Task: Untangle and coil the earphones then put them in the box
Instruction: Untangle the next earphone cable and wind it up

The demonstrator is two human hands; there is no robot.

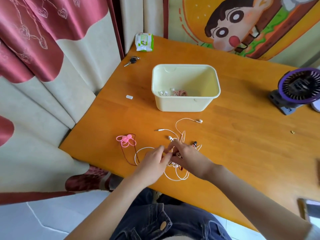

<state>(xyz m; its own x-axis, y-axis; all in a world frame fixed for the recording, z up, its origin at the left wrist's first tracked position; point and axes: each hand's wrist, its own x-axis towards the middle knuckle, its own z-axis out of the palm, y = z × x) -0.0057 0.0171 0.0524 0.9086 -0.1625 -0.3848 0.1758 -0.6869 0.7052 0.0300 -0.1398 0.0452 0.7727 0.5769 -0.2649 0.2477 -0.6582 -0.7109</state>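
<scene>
Tangled white and dark-red earphone cables (pixel 176 155) lie on the orange wooden table (pixel 242 144) near its front edge, under and between both hands. The left hand (pixel 153 161) and right hand (pixel 187 157) meet fingertip to fingertip, each pinching strands at the knot. The metal jack plug (pixel 158 130) lies crosswise, tip pointing left. The pale yellow plastic box (pixel 180 105) stands just beyond.

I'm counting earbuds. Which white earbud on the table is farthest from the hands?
The lone earbud at the long loop's end, toward the box; the other earbud lies beside the right hand.
</scene>
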